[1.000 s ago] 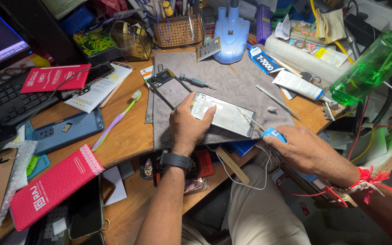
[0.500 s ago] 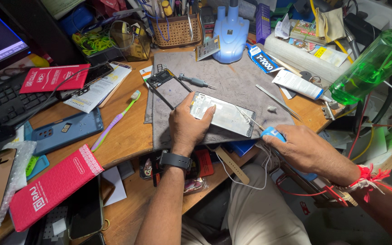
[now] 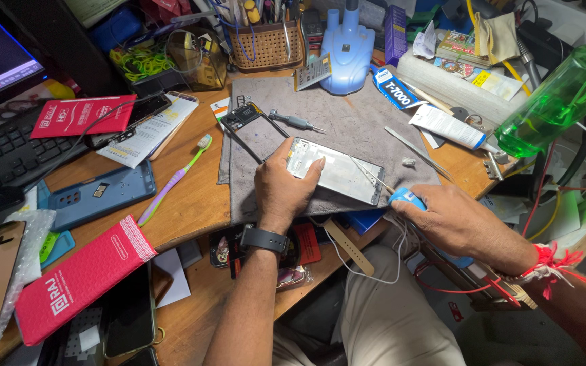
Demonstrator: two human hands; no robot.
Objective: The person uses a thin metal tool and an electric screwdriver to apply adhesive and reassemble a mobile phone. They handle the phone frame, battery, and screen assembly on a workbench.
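My left hand (image 3: pixel 283 186), with a black watch on the wrist, presses down on the near left end of an opened phone body (image 3: pixel 344 177) lying on a grey cloth mat (image 3: pixel 347 118). My right hand (image 3: pixel 452 220) grips a blue-handled soldering iron (image 3: pixel 407 197); its thin tip rests on the phone's right part. A red thread is tied around the right wrist. A black phone frame (image 3: pixel 245 122) and a small screwdriver (image 3: pixel 296 122) lie on the mat beyond the left hand.
A green spray bottle (image 3: pixel 554 102) leans at the right. Tweezers (image 3: pixel 418 152), glue tubes (image 3: pixel 445 125), a blue stand (image 3: pixel 347 47) and a tool basket (image 3: pixel 266 44) lie behind. A toothbrush (image 3: pixel 174 179), blue phone case (image 3: pixel 100 196), red boxes (image 3: pixel 79 278) and keyboard (image 3: pixel 8 152) fill the left.
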